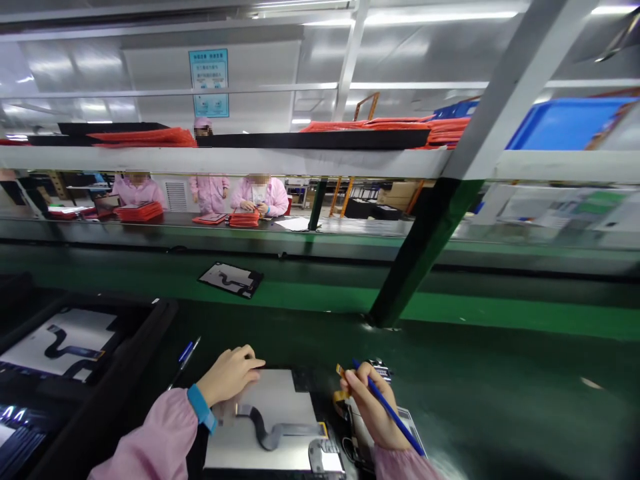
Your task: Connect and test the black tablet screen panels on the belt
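Observation:
A silver display panel (280, 393) with a dark S-shaped flex cable (267, 437) lies in front of me on the dark bench. My left hand (233, 375), with a blue band at its wrist, rests at the panel's upper left edge, fingers stretched out. To the right of the panel, my right hand (373, 407) is closed around a blue pen (395, 420). Its thumb and fingertips also pinch an orange flex cable (341, 395). Beneath that hand sits a small device (413, 427) with wires, partly hidden.
A black tray (160, 320) with another panel (65, 340) stands at left, beside a pen (185, 360). Farther back, a panel (231, 279) lies on the green conveyor belt (310, 290). A slanted post (425, 247) rises at right. Co-workers in pink sit across the line.

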{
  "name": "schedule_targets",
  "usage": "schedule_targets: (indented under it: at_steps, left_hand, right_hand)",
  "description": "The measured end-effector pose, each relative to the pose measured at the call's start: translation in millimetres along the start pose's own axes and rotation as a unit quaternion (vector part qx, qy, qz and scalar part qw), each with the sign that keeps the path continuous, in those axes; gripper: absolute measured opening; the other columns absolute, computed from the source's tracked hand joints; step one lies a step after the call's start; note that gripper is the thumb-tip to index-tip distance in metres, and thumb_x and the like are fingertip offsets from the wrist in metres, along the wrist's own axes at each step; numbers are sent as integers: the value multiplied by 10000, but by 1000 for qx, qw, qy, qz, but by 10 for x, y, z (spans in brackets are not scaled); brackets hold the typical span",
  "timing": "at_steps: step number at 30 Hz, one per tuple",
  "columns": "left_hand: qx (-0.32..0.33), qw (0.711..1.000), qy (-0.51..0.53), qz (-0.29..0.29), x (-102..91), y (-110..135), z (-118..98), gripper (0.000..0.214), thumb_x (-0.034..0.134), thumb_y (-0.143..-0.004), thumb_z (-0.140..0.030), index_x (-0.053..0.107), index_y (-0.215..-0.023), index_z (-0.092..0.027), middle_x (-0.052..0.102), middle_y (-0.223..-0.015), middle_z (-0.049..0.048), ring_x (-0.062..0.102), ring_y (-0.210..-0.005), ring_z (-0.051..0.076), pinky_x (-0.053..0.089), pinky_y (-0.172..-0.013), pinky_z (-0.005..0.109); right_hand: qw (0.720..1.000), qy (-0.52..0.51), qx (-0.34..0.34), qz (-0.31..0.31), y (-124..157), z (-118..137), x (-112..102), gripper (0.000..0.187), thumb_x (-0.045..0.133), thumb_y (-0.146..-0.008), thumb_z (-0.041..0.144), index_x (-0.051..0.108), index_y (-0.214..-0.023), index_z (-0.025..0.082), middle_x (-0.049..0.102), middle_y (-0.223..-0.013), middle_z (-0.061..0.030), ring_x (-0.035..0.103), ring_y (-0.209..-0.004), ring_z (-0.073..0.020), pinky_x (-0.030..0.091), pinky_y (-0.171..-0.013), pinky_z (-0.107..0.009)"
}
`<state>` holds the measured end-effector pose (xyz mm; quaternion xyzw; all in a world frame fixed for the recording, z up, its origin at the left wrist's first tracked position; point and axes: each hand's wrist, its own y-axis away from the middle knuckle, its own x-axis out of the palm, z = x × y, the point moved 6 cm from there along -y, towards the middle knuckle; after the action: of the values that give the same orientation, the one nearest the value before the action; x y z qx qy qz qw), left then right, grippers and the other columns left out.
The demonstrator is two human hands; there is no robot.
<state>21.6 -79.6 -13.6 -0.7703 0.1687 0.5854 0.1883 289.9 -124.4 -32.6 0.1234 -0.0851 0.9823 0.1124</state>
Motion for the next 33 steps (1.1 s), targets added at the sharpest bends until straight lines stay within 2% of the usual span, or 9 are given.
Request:
schedule_targets:
  at_steps: [4,7,10,17,22,25,27,29,33]
  left_hand:
    - [36,996,73,34,116,171,2,540,467,-805,-64,527,-1301,-272,549,-1303,46,528,-1152,230,452,-977,383]
    - [95,979,155,92,89,376,-58,578,443,-728,16,612,-1208,-259,608,-1242,30,567,-1123,189,453,-989,319]
    - [110,961,229,108,64,468,-47,532,417,-746,18,682,-1122,-250,670,-1183,26,631,-1052,166,485,-941,274]
    - [21,936,343,76,222,376,77,431,474,-707,-36,745,-1003,-195,771,-925,37,723,-820,176,551,-745,237]
    - [13,917,398,20,147,240,-21,408,548,-737,-84,691,-1098,-208,778,-825,21,684,-954,184,460,-961,343]
    - [9,849,527,41,206,163,-215,457,679,-718,-159,634,-1173,-182,764,-759,29,689,-899,201,474,-922,367]
    - [-39,776,627,61,346,127,-347,611,755,-667,-195,562,-1246,-172,748,-750,27,704,-763,191,518,-788,333]
    - [-105,725,678,59,513,112,-447,729,819,-597,-215,526,-1264,-181,734,-744,17,699,-688,182,512,-686,291]
    - [-189,711,676,32,720,117,-536,649,844,-576,-296,555,-1139,-155,710,-640,8,658,-584,162,416,-520,217]
  right_hand:
    - [999,-9,34,11,118,-1,6,447,878,-449,301,621,-814,321,684,-1026,-35,657,-911,-312,572,-580,-339]
    - [996,-34,81,8,-1,-130,152,423,879,-442,302,619,-774,321,698,-890,-36,668,-764,-305,561,-528,-352]
    - [992,-48,114,16,-98,-247,275,413,874,-460,302,614,-781,319,685,-809,-29,659,-684,-286,555,-531,-360]
    - [989,-52,131,39,-43,-291,278,407,856,-450,311,608,-773,302,678,-861,-44,651,-716,-286,534,-533,-349]
    - [986,-11,130,101,-45,-209,374,366,856,-434,302,571,-659,261,636,-704,-20,609,-679,-245,519,-563,-328]
    - [987,21,107,117,15,-148,428,329,844,-533,346,591,-721,252,647,-762,-10,617,-751,-229,519,-625,-309]
    - [988,32,91,120,64,-132,450,274,804,-642,370,609,-786,241,648,-801,-9,617,-760,-203,514,-652,-300]
    - [989,37,79,122,115,-124,437,225,719,-770,400,616,-832,209,640,-813,-9,609,-723,-163,509,-649,-290]
    - [989,47,56,126,245,-61,293,280,578,-893,441,605,-826,170,631,-806,-8,596,-682,-125,504,-626,-276]
